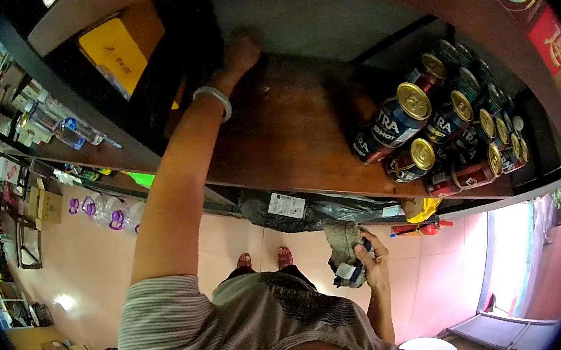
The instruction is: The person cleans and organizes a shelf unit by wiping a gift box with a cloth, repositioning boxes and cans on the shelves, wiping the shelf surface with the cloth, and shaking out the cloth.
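Observation:
My left hand (242, 55) reaches deep into a brown wooden shelf (283, 127), near its grey back panel. A pale bangle (216, 99) circles that wrist. Shadow obscures the fingers, so I cannot make out whether they hold anything. In front of my body, below the shelf's edge, my right hand (375, 267) grips a crumpled grey-and-dark cloth (345, 246) with a white patch on it. To the right on the shelf, several dark blue and red drink cans (396, 118) with gold tops stand close together, apart from both hands.
A yellow box (115, 54) sits in the left compartment. Below the shelf lie a black plastic package (264, 216) with a white label and a yellow item (423, 208). Clear bottles with purple handles (103, 209) are at left. A red fire extinguisher (427, 229) is at right.

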A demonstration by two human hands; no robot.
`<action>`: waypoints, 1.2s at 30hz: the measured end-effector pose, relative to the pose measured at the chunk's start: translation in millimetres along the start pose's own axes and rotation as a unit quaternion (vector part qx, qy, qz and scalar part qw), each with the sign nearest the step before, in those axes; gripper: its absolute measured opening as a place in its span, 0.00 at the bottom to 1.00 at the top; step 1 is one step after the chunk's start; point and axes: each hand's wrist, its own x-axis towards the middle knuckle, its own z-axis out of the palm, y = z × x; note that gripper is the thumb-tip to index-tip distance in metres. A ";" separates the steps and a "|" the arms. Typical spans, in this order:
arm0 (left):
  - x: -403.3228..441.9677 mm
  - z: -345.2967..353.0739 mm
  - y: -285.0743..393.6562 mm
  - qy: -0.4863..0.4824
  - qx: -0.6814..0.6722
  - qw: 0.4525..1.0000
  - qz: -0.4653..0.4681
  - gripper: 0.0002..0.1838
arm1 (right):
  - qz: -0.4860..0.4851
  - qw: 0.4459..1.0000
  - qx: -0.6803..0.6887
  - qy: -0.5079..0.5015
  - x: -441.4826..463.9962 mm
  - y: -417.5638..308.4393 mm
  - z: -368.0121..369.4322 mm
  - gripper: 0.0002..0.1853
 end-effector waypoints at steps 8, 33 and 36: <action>-11.4 -27.6 -10.7 -0.006 0.068 0.996 -0.049 0.22 | -0.014 1.000 -0.006 -0.004 5.3 -9.6 11.0 0.18; -178.5 -81.8 98.8 0.106 -0.449 0.877 0.131 0.12 | -0.034 0.997 -0.071 -0.012 -25.9 -2.4 63.6 0.21; -223.1 -102.6 98.5 0.080 -0.492 0.838 0.223 0.15 | -0.036 0.997 -0.058 -0.023 -32.0 -3.7 78.5 0.20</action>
